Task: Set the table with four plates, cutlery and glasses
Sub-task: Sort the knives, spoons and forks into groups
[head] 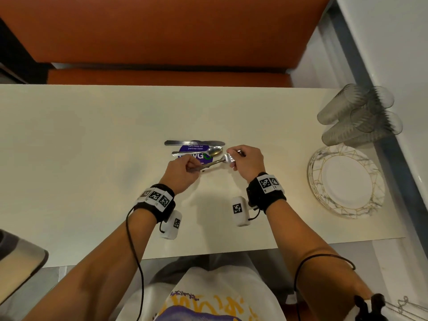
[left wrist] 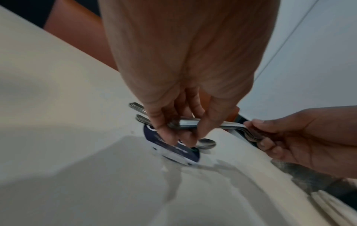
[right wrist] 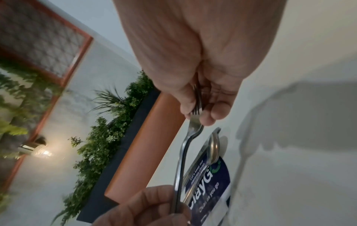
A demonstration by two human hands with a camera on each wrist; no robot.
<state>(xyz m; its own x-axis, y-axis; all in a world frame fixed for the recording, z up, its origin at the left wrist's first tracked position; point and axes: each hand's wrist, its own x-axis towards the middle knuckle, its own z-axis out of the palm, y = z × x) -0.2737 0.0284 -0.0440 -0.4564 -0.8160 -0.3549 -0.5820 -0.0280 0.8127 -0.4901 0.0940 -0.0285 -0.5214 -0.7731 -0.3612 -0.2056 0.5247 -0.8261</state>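
Beside the stacked plates [head: 347, 212] and glasses [head: 357, 114], not yet laid out, both hands' fingers [head: 188, 162] pinch the forks [head: 214, 162].

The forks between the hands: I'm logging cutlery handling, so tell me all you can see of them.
The forks look like shiny metal, several nested in one bundle. The left hand grips the handles and the right hand pinches the tine end. The bundle lies roughly level just above the table, near the spoons.
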